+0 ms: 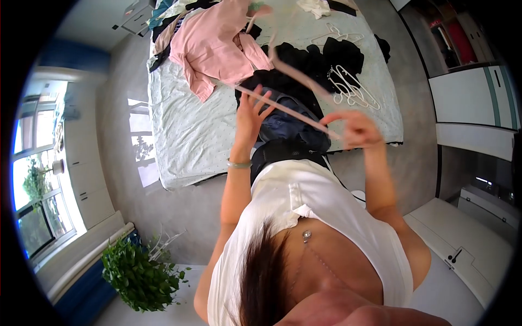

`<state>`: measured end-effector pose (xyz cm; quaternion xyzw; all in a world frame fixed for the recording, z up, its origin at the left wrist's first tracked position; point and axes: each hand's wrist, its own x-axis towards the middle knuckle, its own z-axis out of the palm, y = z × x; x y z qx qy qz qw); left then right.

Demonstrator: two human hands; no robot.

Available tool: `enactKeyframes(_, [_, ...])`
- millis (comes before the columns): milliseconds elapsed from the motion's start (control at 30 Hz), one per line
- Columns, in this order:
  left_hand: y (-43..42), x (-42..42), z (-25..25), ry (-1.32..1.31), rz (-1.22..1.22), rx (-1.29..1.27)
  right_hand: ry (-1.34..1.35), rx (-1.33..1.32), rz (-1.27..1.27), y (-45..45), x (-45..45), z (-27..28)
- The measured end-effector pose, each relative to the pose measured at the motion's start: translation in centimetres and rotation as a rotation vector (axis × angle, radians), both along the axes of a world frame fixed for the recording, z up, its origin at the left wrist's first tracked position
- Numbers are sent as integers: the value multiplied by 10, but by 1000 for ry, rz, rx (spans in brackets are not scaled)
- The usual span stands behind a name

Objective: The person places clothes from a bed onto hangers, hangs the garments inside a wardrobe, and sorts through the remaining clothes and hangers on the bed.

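Observation:
A thin pink clothes hanger (293,112), smeared by motion, slants across in front of me above the bed. My right hand (356,129) is closed around its right end, with the index finger stretched along it. My left hand (252,117) is raised with its fingers spread; the hanger's bar crosses the fingertips, and I cannot tell how firmly they touch. Beyond the left hand lies a pink long-sleeved shirt (215,46), spread on the bed. Dark blue clothing (288,117) and black clothing (299,68) lie beneath and behind the hanger.
White hangers (350,89) lie in a heap on the bed's right side, and more hangers (340,33) lie farther back. The bed (185,141) has a pale patterned sheet. A leafy plant (138,274) stands at lower left. White cabinets (467,100) line the right side.

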<state>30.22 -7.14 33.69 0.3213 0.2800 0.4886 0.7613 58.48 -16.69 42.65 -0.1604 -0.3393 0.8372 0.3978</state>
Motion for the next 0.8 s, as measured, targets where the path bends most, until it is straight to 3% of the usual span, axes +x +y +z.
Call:
enactKeyframes(33, [2, -2, 3, -5, 26, -276, -92, -74, 70, 0, -15, -12])
enactKeyframes(67, [-1, -7, -2, -2, 22, -284, -182, -151, 142, -1, -28, -23])
enactKeyframes(133, [-5, -17, -23, 198, 48, -351, -518, -59, 94, -4, -51, -42])
enactKeyframes(233, [-11, -20, -25, 221, 97, -435, -1012, 625, -374, 0, -65, -87])
enactKeyframes(267, [-11, -19, -23, 227, 122, -466, -1237, 710, -344, 3, -69, -85])
enactKeyframes(333, [-11, -14, -40, 261, 93, -412, -409, -102, -116, 9, -66, -111])
enactKeyframes(400, [-10, -2, -34, 285, 66, -299, -1, -363, 22, 14, -58, -132])
enactKeyframes(533, [-12, 13, -55, 303, -72, -372, 313, -506, 125, 41, -41, -162])
enactKeyframes(600, [-22, 26, -58, 451, -55, -427, 263, -536, 33, 70, -29, -182])
enactKeyframes(700, [-31, 32, -62, 458, -44, -578, -135, -409, -150, 128, 1, -241])
enactKeyframes(767, [-37, 29, -64, 421, 10, -686, -693, 41, -293, 179, 16, -287])
enactKeyframes(800, [-38, 28, -64, 425, 10, -692, -907, 71, -254, 208, 22, -309])
